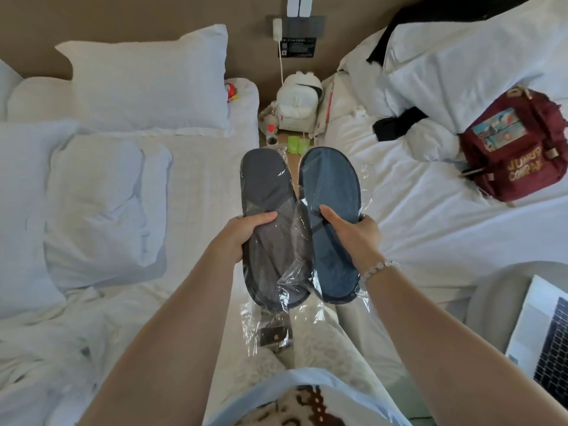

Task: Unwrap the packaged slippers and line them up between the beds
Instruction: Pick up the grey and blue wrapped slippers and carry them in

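Between my thumbs and the fingers hidden underneath sit the two items. My left hand [246, 236] pinches the grey slipper pack [270, 192], and my right hand [353, 238] pinches the blue slipper pack [330, 179]. Each thumb lies flat across the top of its pack at mid-length; the other fingers curl below, out of sight. Both packs are sealed in clear wrap [296, 272] and held side by side, inner edges touching beside my thumbs, toes pointing away from me.

Hazard 1: the film looks slick. With a grip at mid-length only, a pack may slide out heel-first once I loosen a hand to tear.

Hazard 2: both hands are occupied. Opening either pack requires setting the other down first.

Hazard 3: loose wrap and a dark tag [274, 335] hang below my left wrist. A hard pull there could fling the contents out.

Directly beneath my fingers runs the floor strip [294, 167], flanked by the left bed [199, 179] and the right bed [415, 204]. Beyond my fingertips, green cups [296, 145] and a white backpack [297, 103] crowd the strip's far end; a dropped pack could strike them. Outboard of my right wrist lie a red backpack [516, 149] and a laptop [547, 339].
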A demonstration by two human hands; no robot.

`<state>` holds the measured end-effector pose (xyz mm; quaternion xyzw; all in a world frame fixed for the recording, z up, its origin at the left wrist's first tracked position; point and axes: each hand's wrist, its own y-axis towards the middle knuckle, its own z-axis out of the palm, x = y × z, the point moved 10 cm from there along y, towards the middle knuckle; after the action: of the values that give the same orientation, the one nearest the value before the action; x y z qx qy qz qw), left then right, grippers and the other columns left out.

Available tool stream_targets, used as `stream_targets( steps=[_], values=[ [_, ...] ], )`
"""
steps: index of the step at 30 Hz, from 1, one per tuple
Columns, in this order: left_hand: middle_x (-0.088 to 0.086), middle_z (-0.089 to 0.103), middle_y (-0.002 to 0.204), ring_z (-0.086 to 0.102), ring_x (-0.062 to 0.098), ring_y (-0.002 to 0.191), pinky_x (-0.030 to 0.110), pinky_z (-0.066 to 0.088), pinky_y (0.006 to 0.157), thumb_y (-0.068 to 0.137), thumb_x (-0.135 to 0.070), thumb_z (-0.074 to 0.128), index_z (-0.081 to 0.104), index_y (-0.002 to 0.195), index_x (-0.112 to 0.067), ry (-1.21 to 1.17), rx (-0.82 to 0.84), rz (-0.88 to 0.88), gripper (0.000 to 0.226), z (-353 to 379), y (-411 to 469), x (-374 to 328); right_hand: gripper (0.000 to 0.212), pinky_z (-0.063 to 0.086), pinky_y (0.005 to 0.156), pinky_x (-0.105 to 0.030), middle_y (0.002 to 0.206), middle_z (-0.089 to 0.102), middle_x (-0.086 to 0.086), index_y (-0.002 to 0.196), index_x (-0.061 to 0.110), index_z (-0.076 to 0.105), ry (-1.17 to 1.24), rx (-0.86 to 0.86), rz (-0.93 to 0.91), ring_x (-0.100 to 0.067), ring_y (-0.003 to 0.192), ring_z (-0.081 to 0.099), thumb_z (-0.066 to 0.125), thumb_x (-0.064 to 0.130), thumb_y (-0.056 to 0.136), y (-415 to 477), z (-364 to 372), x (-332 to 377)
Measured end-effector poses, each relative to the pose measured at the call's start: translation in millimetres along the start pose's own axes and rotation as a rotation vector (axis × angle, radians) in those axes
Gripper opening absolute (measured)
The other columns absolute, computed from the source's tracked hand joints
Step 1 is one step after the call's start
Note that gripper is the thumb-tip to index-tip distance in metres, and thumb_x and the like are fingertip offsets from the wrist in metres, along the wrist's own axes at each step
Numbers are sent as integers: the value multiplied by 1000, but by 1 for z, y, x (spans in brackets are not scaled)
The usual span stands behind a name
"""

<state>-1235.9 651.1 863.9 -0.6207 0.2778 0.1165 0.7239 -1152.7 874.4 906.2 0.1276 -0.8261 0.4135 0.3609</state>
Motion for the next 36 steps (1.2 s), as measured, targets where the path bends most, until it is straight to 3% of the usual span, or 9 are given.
stream_targets(
  steps=[6,10,16,20,22,26,32,34,36],
  values=[
    [9,70,99,66,24,86,29,51,67,74,-25,77,64,108,-7,-49,-46,-31,41,1,54,-30,51,47,60,-23,78,62,10,85,22,59,-61,36,42,-10,70,58,77,62,60,63,24,24],
    [7,71,92,67,21,81,29,52,66,75,-26,77,66,96,-10,-138,-105,-11,28,6,93,-54,55,43,52,-17,79,60,13,94,21,60,-78,94,58,-4,69,56,78,61,60,117,41,49],
    [7,71,91,67,22,82,30,54,72,77,-32,74,65,95,-11,-217,-158,-31,29,13,160,-77,50,45,67,-22,85,59,7,99,19,60,-148,121,62,-13,78,56,77,53,67,193,65,66],
    [8,71,91,68,23,82,34,55,80,75,-29,76,65,101,-10,-250,-178,-77,34,15,213,-69,44,41,55,-13,79,58,9,99,16,60,-149,141,48,-7,69,55,76,46,72,239,87,58],
    [9,71,91,67,24,81,36,55,82,76,-28,75,65,103,-8,-260,-195,-118,36,14,238,-56,35,38,48,-9,74,57,13,96,16,60,-128,159,58,1,65,52,76,39,75,257,99,49],
    [12,71,101,67,28,89,36,54,83,77,-32,71,67,99,-11,-305,-194,-202,30,10,302,-24,11,46,59,-20,72,61,9,79,17,60,-79,151,100,-8,68,58,71,19,79,303,123,16],
    [9,72,92,68,26,81,36,53,84,79,-29,70,69,94,-11,-340,-191,-286,23,-3,406,40,13,47,66,-31,68,59,1,70,20,55,-98,154,192,-22,70,57,57,27,59,384,183,-65],
    [10,72,96,68,27,87,38,53,88,77,-32,73,67,102,-9,-317,-198,-306,35,-7,447,64,14,44,62,-28,67,57,1,69,20,53,-121,159,204,-19,65,53,57,29,59,411,202,-93],
    [12,72,102,68,29,92,42,52,91,65,-40,79,65,110,-7,-291,-177,-314,58,-5,489,86,14,40,56,-26,65,55,1,68,18,52,-126,167,201,-15,61,50,64,23,72,440,221,-124]
  ],
)
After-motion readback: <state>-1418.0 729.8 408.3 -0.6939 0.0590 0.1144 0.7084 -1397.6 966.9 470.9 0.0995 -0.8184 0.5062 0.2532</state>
